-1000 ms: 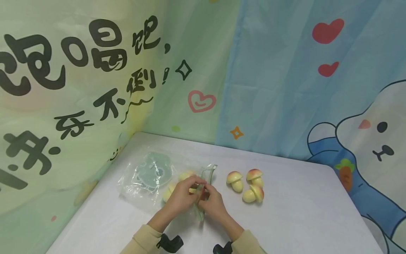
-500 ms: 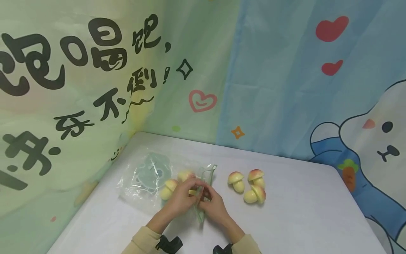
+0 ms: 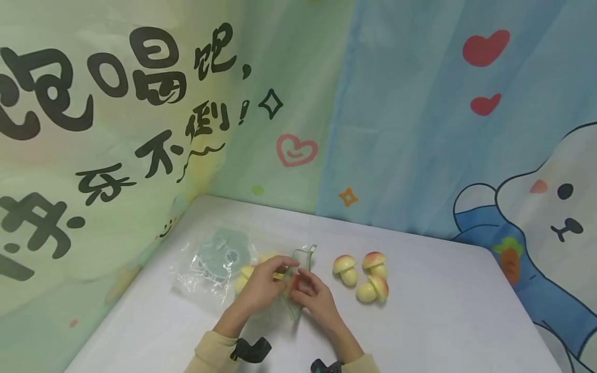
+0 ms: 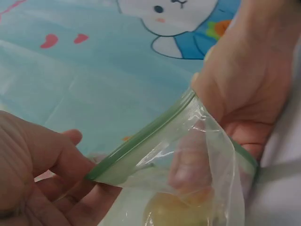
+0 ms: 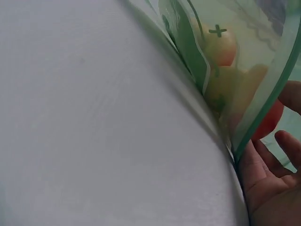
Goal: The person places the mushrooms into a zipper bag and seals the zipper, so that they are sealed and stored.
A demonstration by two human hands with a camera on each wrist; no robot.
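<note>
A clear zip bag (image 3: 184, 282) with a green-edged mouth (image 4: 146, 136) lies on its side. My left hand (image 3: 258, 290) pinches the rim of its mouth. My right hand (image 3: 322, 303) reaches into the mouth from the right, fingers parted and loosely bent. Just beyond its fingertips is a yellow toy mushroom with a red cap (image 5: 270, 120), inside the bag. More yellow mushrooms (image 5: 221, 47) show through the plastic in the right wrist view. In the left wrist view, a mushroom (image 4: 174, 209) lies under the right fingertips, partly blurred by the plastic.
Three toy mushrooms with reddish caps stand or lie right of the hands: one at the left (image 3: 345, 269), one behind (image 3: 375, 264), one in front (image 3: 373, 290). A printed cloth backdrop (image 3: 392, 129) rises behind the white table (image 3: 443, 311).
My right hand has loosened and its fingers have spread at the bag's mouth. The left hand's fingers have shifted slightly along the rim, and the mouth stands wider.
</note>
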